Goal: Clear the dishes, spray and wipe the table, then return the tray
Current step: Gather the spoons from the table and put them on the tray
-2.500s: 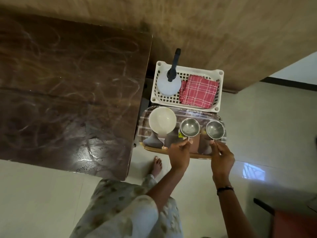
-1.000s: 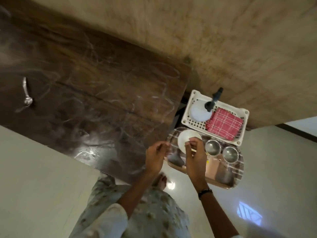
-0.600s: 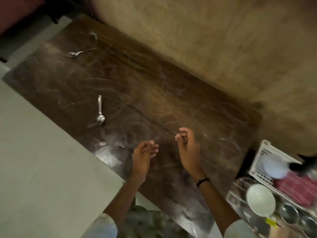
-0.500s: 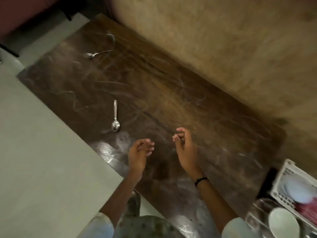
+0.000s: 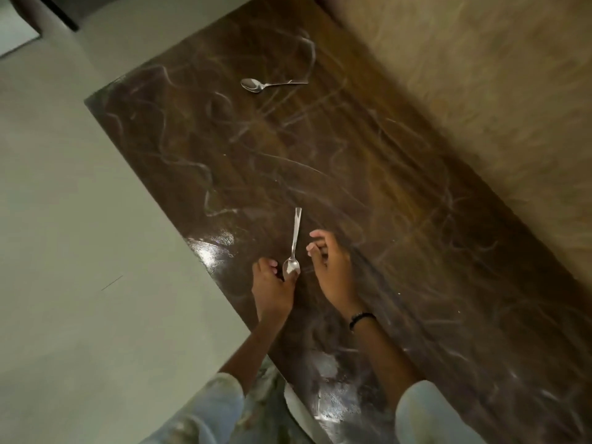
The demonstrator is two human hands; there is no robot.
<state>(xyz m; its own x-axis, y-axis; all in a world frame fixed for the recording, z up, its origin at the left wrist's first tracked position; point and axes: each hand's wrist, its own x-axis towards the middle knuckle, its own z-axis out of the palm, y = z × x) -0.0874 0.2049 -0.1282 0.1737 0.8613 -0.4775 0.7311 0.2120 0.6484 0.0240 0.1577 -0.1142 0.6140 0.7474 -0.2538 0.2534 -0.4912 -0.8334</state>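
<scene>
Dark brown table [image 5: 368,187] here, glossy and streaked all over with pale swirling smears, running along a tan wall [image 5: 480,75] on its far side. Pale floor [image 5: 80,219] on the near side.

Both hands are over the table's near edge. The left hand [image 5: 272,291] is down at the bowl of the near spoon [image 5: 294,248], fingers curled, fingertips right against the bowl; a firm grip or only a touch, cannot tell. The spoon's handle points away from those fingers, up the table. The right hand [image 5: 331,272] is just beside the spoon on the other side, fingers loosely curled and slightly apart, holding nothing, a dark band on its wrist. A second spoon [image 5: 269,84] lies well beyond both sets of fingers, toward the table's far end.
</scene>
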